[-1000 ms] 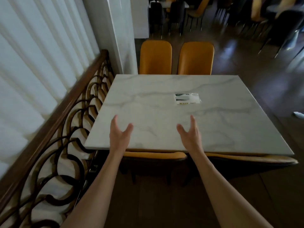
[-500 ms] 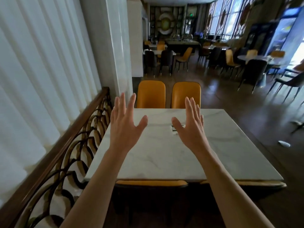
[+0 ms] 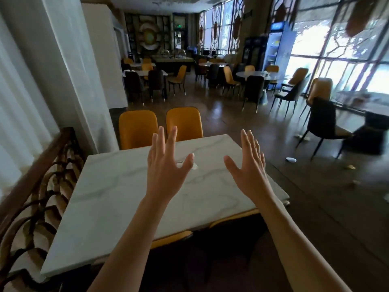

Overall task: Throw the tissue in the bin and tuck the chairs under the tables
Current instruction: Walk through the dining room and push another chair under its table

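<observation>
My left hand point(image 3: 166, 165) and my right hand point(image 3: 250, 167) are raised above the white marble table point(image 3: 117, 199), fingers spread, holding nothing. A small white packet point(image 3: 194, 165) on the table shows only at its edge beside my left thumb. Two orange chairs point(image 3: 137, 129) point(image 3: 185, 123) stand tucked at the table's far side. Two more orange chair backs point(image 3: 172, 239) point(image 3: 231, 218) sit under the near edge. White tissue point(image 3: 291, 159) lies on the dark floor to the right. A black chair point(image 3: 324, 123) stands pulled out farther right.
A wooden railing with curled ironwork point(image 3: 37, 186) runs along the left, in front of white curtains. A white pillar point(image 3: 84, 70) stands at the back left. More tables and chairs point(image 3: 231, 79) fill the room beyond. Small scraps point(image 3: 350, 167) lie on the floor at right.
My head has turned up and to the right, so the table has shifted left and more floor shows at right. Both hands have stayed raised and spread, now farther apart.
</observation>
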Demonstrator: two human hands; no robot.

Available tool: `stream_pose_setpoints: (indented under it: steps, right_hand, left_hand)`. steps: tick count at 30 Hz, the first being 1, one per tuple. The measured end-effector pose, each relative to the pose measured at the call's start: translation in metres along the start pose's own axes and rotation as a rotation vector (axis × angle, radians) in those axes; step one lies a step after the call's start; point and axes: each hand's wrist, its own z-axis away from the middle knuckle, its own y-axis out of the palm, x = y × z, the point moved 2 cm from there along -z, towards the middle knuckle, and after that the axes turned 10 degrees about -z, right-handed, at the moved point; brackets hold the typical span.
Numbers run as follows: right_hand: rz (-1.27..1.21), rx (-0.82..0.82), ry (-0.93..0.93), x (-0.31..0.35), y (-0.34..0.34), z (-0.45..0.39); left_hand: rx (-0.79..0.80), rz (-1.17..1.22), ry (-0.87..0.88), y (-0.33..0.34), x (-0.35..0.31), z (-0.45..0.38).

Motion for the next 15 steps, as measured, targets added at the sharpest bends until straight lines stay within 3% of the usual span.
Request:
stream_pose_setpoints:
  steps: [15]
  right_hand:
    - [0.146,-0.251,0.271,-0.260,-0.289,0.017]
  left_hand:
    - [0.241,0.370,0.332,0.229,-0.371,-0.020]
